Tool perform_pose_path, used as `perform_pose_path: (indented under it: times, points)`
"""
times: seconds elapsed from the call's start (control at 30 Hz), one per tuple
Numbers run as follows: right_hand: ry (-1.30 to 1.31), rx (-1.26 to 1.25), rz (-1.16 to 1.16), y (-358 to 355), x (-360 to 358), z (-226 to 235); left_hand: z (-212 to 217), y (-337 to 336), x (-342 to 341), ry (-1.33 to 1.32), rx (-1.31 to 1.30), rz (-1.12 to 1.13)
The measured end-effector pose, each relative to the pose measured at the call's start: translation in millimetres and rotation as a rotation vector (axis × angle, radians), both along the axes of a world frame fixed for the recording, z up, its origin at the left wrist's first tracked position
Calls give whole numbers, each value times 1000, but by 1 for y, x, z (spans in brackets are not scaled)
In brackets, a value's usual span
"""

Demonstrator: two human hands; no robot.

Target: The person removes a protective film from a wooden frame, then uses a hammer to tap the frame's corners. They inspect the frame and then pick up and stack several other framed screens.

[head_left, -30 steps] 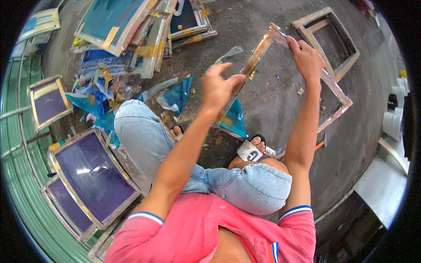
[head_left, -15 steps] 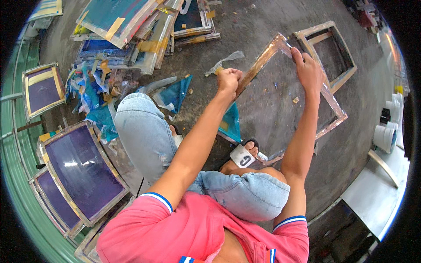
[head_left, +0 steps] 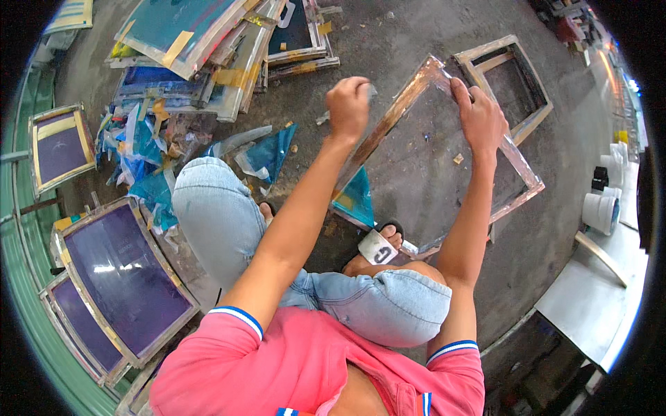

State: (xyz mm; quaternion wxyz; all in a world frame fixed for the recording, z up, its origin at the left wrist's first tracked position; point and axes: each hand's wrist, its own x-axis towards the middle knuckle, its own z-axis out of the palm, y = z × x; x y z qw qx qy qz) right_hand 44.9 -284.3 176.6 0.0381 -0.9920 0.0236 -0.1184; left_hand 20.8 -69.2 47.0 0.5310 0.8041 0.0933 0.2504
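My right hand (head_left: 480,123) is closed round the upper right side of a worn screen printing frame (head_left: 400,102), which is propped up at a tilt before my foot. Its middle is open. A scrap of teal mesh (head_left: 357,196) with a bit of yellow tape hangs at the lower left corner. My left hand (head_left: 347,107) is raised just left of the frame, apart from it, with fingers curled together. What those fingers hold, if anything, cannot be made out; a clear plastic scrap (head_left: 322,119) on the floor shows behind them.
A second bare frame (head_left: 534,128) lies beyond my right hand. Stacked mesh screens (head_left: 156,35) stand at far left, above a heap of torn film (head_left: 142,149). Purple screens (head_left: 128,267) lean at left. White tubs (head_left: 601,211) stand on the right. My sandalled foot (head_left: 381,246) is by the frame's lower edge.
My left hand has come off the frame's left side and moved up and left. My right hand keeps its grip. The view has shifted slightly.
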Motion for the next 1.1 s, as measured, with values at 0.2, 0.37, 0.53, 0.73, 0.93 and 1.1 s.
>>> perform_pose_path:
  times: [0.2,0.37,0.53,0.73,0.93,1.1]
  points:
    - [-5,0,-4,5,-5,4,21,-26,-11,222,-495,-189]
    - [-14,21,4,4,-6,0,29,-21,-22,344,-753,-266]
    - [-16,22,9,3,-5,0,41,-31,-35,159,-677,-166]
    - [3,28,3,5,-4,2,35,-28,-29,218,-736,-163]
    - [0,37,-6,7,-7,3,29,-30,-21,292,-722,-129]
    - [24,34,-6,2,-6,2,28,-39,-12,295,-374,-27]
